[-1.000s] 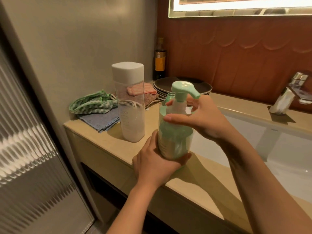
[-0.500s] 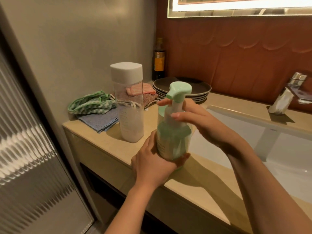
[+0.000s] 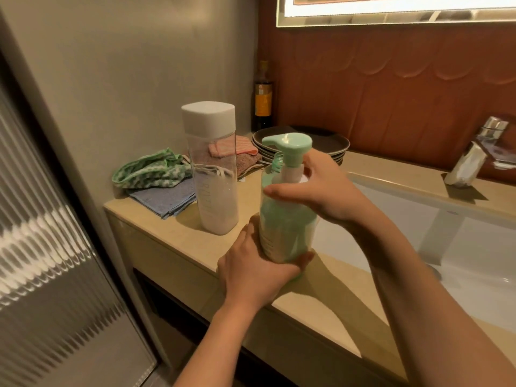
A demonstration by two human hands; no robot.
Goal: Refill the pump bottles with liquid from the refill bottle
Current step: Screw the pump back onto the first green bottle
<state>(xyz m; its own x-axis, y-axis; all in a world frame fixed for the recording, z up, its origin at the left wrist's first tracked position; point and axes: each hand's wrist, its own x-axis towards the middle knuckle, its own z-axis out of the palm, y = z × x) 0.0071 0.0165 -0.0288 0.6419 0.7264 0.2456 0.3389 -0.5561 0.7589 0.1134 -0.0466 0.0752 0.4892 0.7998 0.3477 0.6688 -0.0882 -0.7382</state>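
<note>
A green pump bottle (image 3: 284,227) stands upright on the beige counter (image 3: 178,238), near its front edge. My left hand (image 3: 257,272) grips the bottle's base from the near side. My right hand (image 3: 326,188) wraps around the white collar under the mint pump head (image 3: 289,145), whose spout points left. Left of it stands the tall clear refill bottle (image 3: 213,174) with a white square cap, shut, holding whitish liquid in its lower half. Neither hand touches the refill bottle.
Folded cloths (image 3: 159,182) lie at the counter's left end against the wall. A stack of dark plates (image 3: 304,143) and a dark bottle (image 3: 263,99) stand behind. The white sink basin (image 3: 418,233) with a chrome tap (image 3: 472,155) lies to the right. A ribbed glass door (image 3: 47,247) is left.
The pump head has turned: its spout pointed right a second ago and now points left. My right hand has shifted round the collar. My left hand keeps its hold on the base.
</note>
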